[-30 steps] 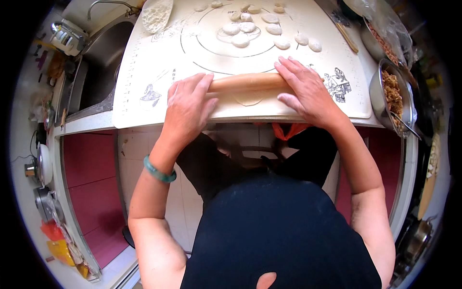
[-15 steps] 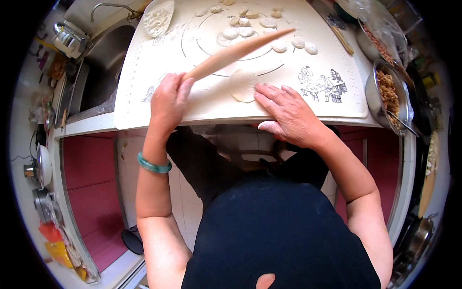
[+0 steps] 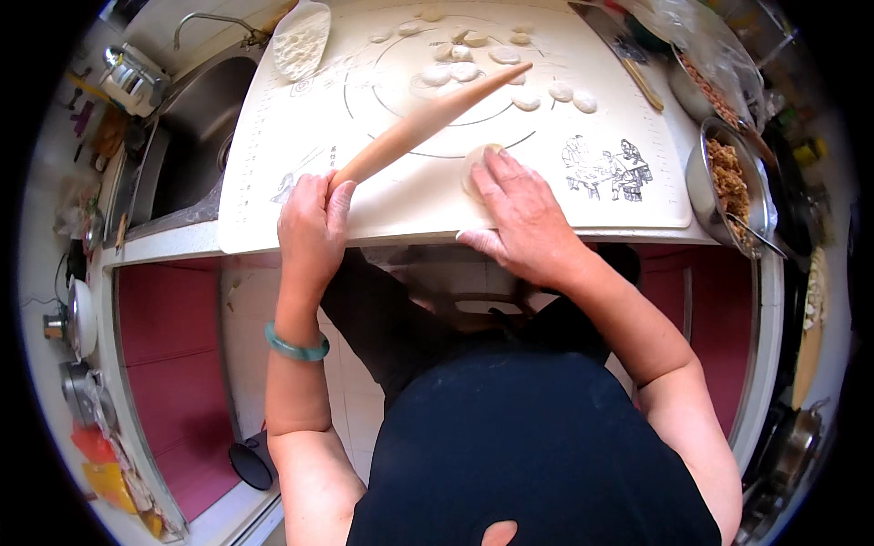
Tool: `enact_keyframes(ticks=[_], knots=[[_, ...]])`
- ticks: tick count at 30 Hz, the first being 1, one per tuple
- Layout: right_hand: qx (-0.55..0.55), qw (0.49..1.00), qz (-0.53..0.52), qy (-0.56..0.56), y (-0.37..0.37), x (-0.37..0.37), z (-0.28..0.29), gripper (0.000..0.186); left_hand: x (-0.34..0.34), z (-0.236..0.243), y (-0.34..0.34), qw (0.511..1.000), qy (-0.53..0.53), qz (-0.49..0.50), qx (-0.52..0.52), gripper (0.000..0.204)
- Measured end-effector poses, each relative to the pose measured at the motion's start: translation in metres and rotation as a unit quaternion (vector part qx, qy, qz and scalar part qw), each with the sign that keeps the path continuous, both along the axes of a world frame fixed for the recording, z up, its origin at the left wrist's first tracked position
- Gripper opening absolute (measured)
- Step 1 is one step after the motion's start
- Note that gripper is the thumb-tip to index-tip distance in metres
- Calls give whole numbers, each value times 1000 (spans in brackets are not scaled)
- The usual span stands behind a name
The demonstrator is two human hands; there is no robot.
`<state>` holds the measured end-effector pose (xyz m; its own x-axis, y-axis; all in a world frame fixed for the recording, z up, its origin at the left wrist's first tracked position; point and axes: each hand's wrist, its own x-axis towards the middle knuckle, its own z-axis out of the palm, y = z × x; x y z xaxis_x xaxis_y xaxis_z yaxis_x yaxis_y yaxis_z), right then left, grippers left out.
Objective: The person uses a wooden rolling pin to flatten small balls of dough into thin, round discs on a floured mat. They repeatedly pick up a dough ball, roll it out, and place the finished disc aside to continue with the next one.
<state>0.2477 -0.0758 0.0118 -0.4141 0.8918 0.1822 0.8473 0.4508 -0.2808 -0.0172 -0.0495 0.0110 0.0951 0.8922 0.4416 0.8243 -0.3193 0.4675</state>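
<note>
I hold the smooth, tan rolling pin point(image 3: 421, 126) by its near end; it slants away toward the upper right, thick along its middle and tapering to a narrow far tip; near it, to the right, the pale, thin dough round point(image 3: 472, 175) lies on the white mat point(image 3: 619, 127), partly hidden under my right hand point(image 3: 526, 218).

Your pastry mat point(image 3: 410, 214) bears a short vertical column of dark printed characters point(image 3: 334, 156) toward its left and fine scale marks point(image 3: 240, 150) along the left edge; none legible.
</note>
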Motion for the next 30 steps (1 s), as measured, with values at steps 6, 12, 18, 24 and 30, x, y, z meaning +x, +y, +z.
enact_keyframes(ticks=[6, 12, 18, 24, 30], knots=[[-49, 996, -55, -53, -1, 35, 5, 73, 15, 0, -8, 1000, 17, -14, 13, 22], [-100, 976, -179, -75, 53, 45, 10, 76, 21, -2, 3, 998, -52, 15, 14, 26], [-98, 990, -60, -78, 35, -9, 21, 68, 27, -1, 4, 999, -48, 11, -5, 27], [-33, 977, -78, 195, 4, 39, 24, 65, 17, -4, -11, 996, 72, -10, 52, 22], [-6, 997, -79, 12, 32, 85, 20, 59, 53, -1, -4, 991, 90, -93, 43, 20]])
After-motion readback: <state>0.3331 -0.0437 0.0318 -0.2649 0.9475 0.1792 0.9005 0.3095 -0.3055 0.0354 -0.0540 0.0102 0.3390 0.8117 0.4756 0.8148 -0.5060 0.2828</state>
